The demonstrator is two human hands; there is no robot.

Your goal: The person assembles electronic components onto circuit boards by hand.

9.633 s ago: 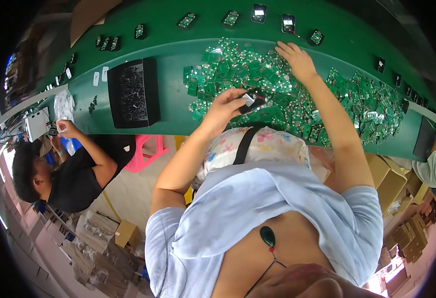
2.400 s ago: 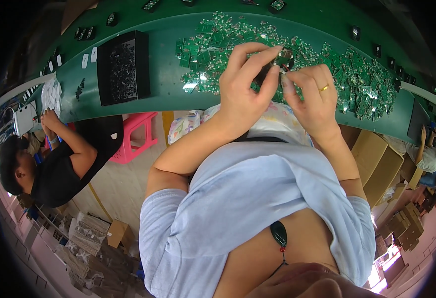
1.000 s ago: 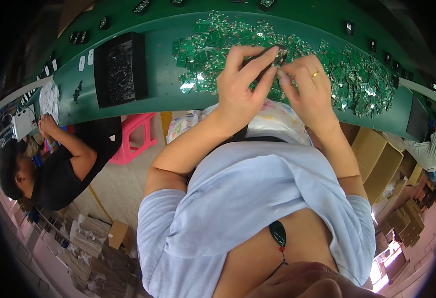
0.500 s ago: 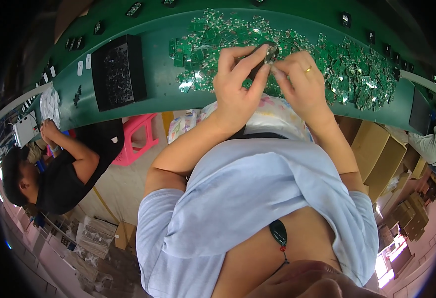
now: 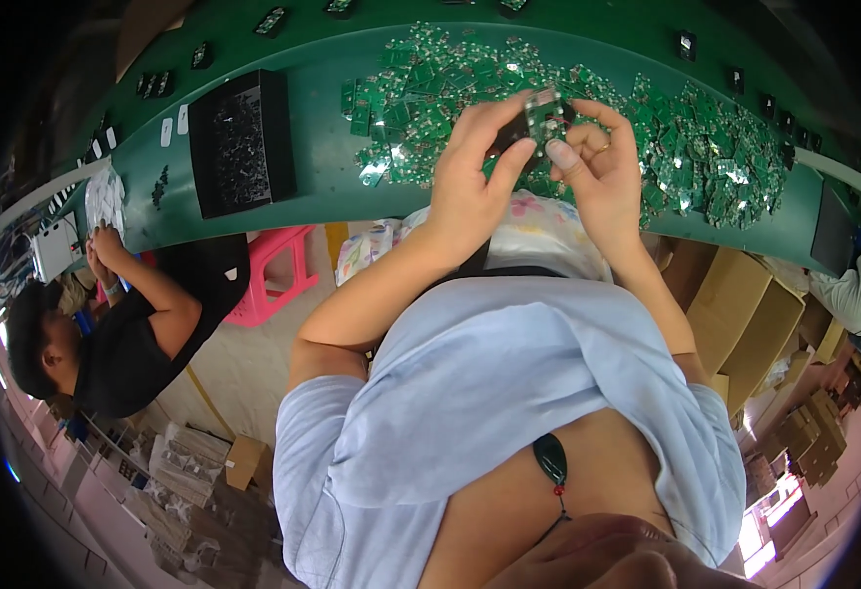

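Between my hands, over the table's near middle, is a small black case with a green circuit board set in it, tilted so the board faces up. My left hand grips its left side, thumb in front and fingers behind, partly hidden. On the other side my right hand, with a ring on one finger, pinches the case's right edge between thumb and index finger; the remaining fingers curl inward. Beyond and around both hands spreads a heap of small green circuit boards, with a further heap to the right.
A black tray of small black parts stands on the green table at left. Several small black cases line the far strip. A co-worker sits at far left near a pink stool. Cardboard boxes stand lower right.
The case has turned, so its board now shows more plainly. My right fingers have shifted from a pinch at its near edge to spread around its right side.
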